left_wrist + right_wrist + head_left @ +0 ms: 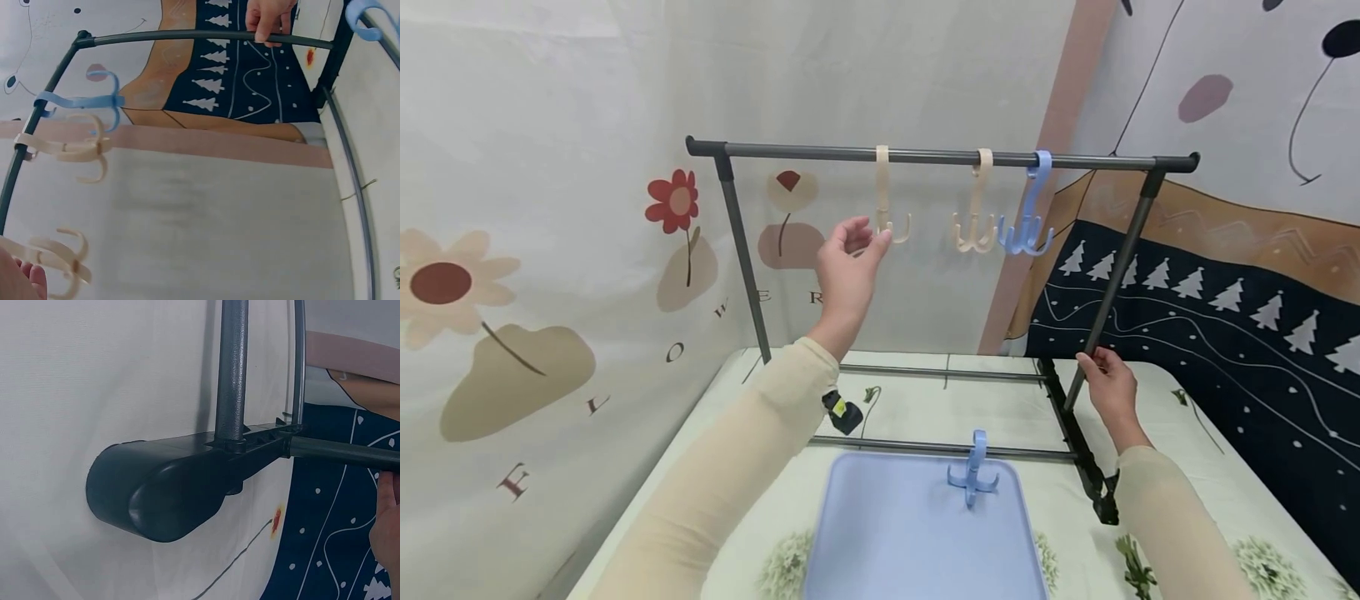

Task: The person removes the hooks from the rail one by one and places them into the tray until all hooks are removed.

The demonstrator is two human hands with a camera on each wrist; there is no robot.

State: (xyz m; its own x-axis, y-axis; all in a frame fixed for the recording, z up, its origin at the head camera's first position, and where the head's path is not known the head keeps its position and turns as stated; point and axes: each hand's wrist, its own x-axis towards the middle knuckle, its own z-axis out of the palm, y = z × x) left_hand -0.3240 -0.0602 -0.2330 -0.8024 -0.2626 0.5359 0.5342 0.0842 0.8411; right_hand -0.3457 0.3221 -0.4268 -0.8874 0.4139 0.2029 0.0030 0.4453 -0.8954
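A beige multi-prong hook (883, 179) hangs from the top bar of a dark metal rack (805, 152). My left hand (846, 271) is at its lower prongs, the thumb tip overlapping them and the fingers loosely bent; part of the hook is hidden behind the hand. In the left wrist view the same hook (76, 267) shows just beyond my fingers. Farther right on the bar hang another beige hook (976, 196) and a blue hook (1030, 208). My right hand (1111, 387) grips the rack's slanted right post (1116, 279) low down.
A light blue tray (917, 533) lies in front of the rack with a blue hook (973, 475) at its back right. A small black item with a yellow mark (842, 411) sits near the rack's lower bars. The rack's black foot (169, 494) rests on the patterned cloth.
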